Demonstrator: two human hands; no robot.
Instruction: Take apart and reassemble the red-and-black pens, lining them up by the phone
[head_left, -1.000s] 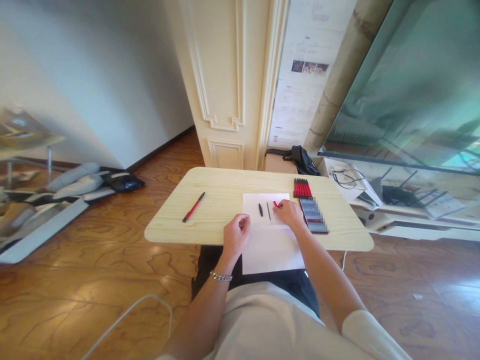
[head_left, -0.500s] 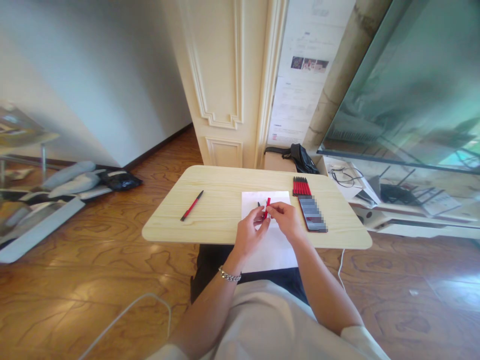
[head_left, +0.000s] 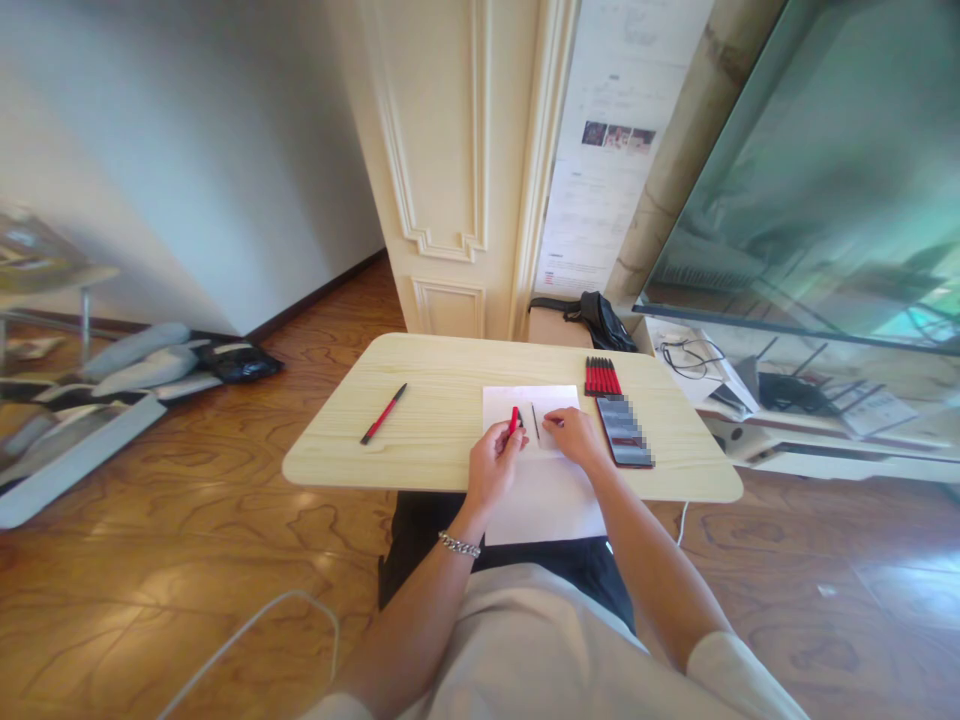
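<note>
No brand name or readable writing is seen anywhere; the print on the pale poster [head_left: 600, 180] in the upper middle of the frame is too small to be read.

At the left of the frame, grey padded pieces [head_left: 135, 360] are laid on a glossy wooden floor with a strong grain. Left of centre, a slim red pen with a black tip [head_left: 383, 413] is lying alone on the light wooden table [head_left: 435, 450], which has rounded corners and a smooth surface.

In the centre, a white sheet of paper [head_left: 540, 490] is spread flat and hangs over the near edge of the table. The left hand [head_left: 491, 465], with a metal chain bracelet at the wrist, is closed around a short red pen barrel [head_left: 514, 419], which is held nearly upright over the paper. Just right of it, a thin dark refill [head_left: 535, 421] is lying on the sheet. The right hand [head_left: 574, 435] is resting on the paper; its fingertips are pinched on a small red piece [head_left: 556, 423], which is hard to make out.

Further right, a row of red and black pens [head_left: 602, 376] is placed side by side, and a dark flat rectangular box [head_left: 625, 444] is lying below them.
</note>
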